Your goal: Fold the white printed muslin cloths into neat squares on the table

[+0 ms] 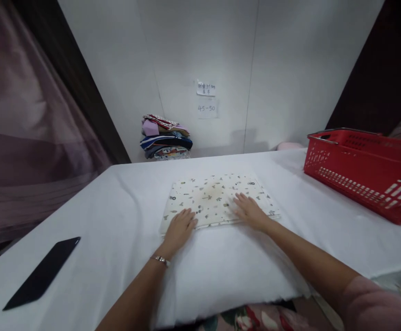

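Note:
A folded white cloth with small grey plant prints [209,195] lies flat on the white-covered table. My left hand [180,228] rests palm down on its near left edge, fingers extended and holding nothing. On the right part of the cloth lies my right hand [250,211], also flat with fingers stretched out. A bracelet circles my left wrist. The cloth forms a rough rectangle, its layered edge showing at the front and right.
A red basket [352,184] stands on the right of the table [117,202]. At the left lies a flat black object [43,273]. Folded fabrics [167,141] are piled beyond the far edge, beside a wall with paper labels [207,108].

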Demonstrator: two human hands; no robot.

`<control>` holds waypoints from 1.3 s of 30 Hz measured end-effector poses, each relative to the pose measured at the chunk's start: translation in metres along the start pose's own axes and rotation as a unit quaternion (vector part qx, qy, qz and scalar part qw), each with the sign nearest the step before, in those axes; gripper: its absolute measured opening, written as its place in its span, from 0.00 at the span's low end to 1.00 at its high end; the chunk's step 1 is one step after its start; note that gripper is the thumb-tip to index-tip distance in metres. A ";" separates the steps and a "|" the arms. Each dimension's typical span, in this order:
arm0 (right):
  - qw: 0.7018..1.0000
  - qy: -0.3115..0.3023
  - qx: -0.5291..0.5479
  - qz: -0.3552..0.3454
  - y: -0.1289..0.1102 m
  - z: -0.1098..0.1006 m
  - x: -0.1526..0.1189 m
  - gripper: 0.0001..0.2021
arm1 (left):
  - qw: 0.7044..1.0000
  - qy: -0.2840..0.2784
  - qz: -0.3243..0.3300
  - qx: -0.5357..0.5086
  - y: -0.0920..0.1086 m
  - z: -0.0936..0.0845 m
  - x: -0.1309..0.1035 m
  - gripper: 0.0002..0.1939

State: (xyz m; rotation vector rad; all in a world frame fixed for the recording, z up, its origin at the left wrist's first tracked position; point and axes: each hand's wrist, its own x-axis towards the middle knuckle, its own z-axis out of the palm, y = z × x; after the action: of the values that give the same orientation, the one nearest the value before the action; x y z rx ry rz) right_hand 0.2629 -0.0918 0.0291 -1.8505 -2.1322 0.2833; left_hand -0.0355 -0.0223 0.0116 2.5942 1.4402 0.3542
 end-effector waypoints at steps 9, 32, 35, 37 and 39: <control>0.983 -0.002 -0.118 0.142 0.082 -0.008 0.014 0.26 | 0.990 -0.009 -0.126 0.065 -0.027 -0.010 0.012 0.26; 0.980 0.019 -0.121 0.155 0.139 0.013 0.131 0.33 | 0.985 -0.011 -0.141 0.095 -0.058 0.014 0.135 0.33; 0.980 0.030 -0.126 0.151 0.137 0.012 0.129 0.32 | 0.986 -0.012 -0.146 0.083 -0.059 0.017 0.132 0.34; 0.981 0.035 -0.121 0.145 0.124 0.006 0.133 0.33 | 0.986 -0.011 -0.150 0.076 -0.058 0.017 0.133 0.34; 0.987 0.035 -0.109 0.114 0.101 0.000 0.143 0.35 | 0.986 -0.011 -0.152 0.074 -0.057 0.017 0.135 0.34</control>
State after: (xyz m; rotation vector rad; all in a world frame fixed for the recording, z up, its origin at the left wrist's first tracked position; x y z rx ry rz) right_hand 0.3391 0.0644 0.0082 -2.1990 -1.9727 0.0337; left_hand -0.0090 0.1219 -0.0008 2.4195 1.8847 0.1823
